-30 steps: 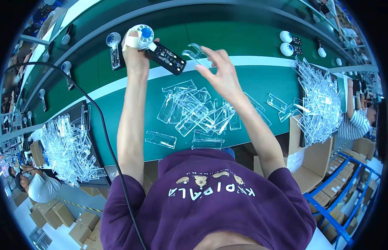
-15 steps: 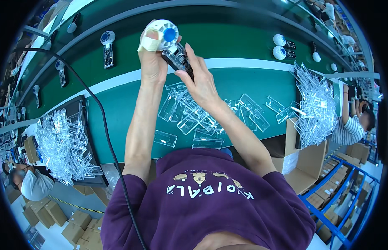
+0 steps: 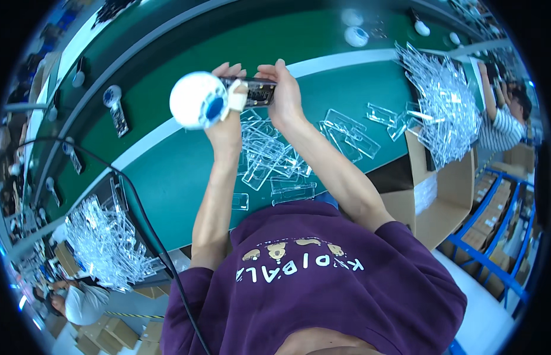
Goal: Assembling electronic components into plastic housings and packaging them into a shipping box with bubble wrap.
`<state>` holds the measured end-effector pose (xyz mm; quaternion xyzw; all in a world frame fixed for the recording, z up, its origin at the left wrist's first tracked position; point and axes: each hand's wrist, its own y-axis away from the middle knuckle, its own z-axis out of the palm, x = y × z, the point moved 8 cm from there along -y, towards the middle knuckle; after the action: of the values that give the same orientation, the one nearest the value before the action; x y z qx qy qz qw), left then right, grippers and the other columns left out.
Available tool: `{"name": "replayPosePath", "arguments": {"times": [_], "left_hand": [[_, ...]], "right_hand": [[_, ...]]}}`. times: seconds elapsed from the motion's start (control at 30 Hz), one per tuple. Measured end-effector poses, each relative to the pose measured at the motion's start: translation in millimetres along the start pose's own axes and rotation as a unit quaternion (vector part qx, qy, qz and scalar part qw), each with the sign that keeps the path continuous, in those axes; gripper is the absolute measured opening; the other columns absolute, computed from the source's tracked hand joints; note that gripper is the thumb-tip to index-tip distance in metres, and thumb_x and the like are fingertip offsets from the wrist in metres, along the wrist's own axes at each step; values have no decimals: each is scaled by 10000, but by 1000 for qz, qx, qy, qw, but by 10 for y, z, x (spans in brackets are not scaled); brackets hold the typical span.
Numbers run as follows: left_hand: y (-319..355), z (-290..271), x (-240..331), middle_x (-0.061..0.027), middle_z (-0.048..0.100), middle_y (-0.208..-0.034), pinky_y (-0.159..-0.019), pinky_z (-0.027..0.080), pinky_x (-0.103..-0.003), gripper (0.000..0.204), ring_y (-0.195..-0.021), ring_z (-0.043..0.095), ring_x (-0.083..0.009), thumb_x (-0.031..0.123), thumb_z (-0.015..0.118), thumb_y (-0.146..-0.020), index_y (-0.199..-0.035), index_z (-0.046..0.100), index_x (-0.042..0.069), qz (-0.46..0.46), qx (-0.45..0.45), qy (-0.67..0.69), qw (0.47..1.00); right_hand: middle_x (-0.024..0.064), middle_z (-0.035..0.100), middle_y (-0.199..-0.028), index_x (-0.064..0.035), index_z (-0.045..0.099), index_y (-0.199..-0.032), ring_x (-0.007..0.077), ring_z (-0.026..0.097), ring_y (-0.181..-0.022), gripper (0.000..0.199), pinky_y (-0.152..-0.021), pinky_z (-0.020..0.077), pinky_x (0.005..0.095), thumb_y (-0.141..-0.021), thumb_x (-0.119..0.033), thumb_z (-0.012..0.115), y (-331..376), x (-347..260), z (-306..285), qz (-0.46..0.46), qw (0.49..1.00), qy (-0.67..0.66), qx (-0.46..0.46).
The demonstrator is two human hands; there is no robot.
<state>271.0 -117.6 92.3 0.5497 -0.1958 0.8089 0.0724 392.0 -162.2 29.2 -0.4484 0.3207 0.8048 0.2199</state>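
Between my two hands is a device with a white ball-shaped head (image 3: 195,100) and a dark rectangular body (image 3: 260,93) showing a circuit board. The blue centre of the head faces down and to the right. My left hand (image 3: 227,127) is closed around the device where head and body meet, a cream wrap on its thumb; the head hides part of this hand. Curled over the body's right end is my right hand (image 3: 286,97), its fingertips partly behind it. Several loose clear plastic covers (image 3: 266,148) lie on the green table (image 3: 163,171) below my hands.
Piles of clear covers stand left (image 3: 103,242) and right (image 3: 447,112). Similar devices (image 3: 115,109) lie on the green belt (image 3: 151,71) beyond a white strip. A black cable (image 3: 142,207) hangs at left. Co-workers sit on both sides; an open carton (image 3: 444,204) stands right.
The device has swung from upright to nearly level, its white head coming down and left, nearer to me. My right hand has shifted to the body's end. The whole view has tilted.
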Motion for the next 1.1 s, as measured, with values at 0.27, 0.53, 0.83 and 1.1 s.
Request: {"name": "replayPosePath", "arguments": {"times": [0.27, 0.53, 0.83, 1.1], "left_hand": [[360, 514, 180, -169, 535, -1167, -926, 420, -351, 636, -1073, 531, -257, 360, 703, -744, -1211, 428, 26, 57, -113, -170, 977], [359, 706, 93, -138, 563, -1100, -852, 439, -304, 504, -1003, 546, -213, 164, 733, -729, -1150, 500, 15, 72, -113, -212, 968], [-1048, -153, -1517, -49, 613, -839, -648, 491, -267, 385, -747, 597, -126, 359, 628, -807, -1041, 599, 54, -324, -70, -158, 930], [-1818, -725, -1291, -166, 604, -895, -748, 469, -374, 620, -833, 592, -276, 466, 664, -723, -1087, 565, -25, -4, 32, -655, 755]], "right_hand": [[79, 532, -554, -64, 497, -690, 143, 499, -480, 508, -496, 402, 240, -940, -462, 304, -52, -240, -291, -63, 994, -95, -7], [69, 522, -529, -70, 456, -626, 135, 482, -470, 549, -479, 387, 241, -939, -492, 295, -139, -469, -536, -124, 991, -40, 17], [116, 579, -878, -29, 586, -960, 268, 557, -877, 208, -785, 456, 360, -824, -187, 577, -282, -908, -1533, -265, 756, 593, -85], [131, 572, -987, -50, 545, -1074, 275, 543, -938, 365, -782, 450, 372, -719, -5, 618, 118, -940, -2786, -283, 587, 750, -113]]}}
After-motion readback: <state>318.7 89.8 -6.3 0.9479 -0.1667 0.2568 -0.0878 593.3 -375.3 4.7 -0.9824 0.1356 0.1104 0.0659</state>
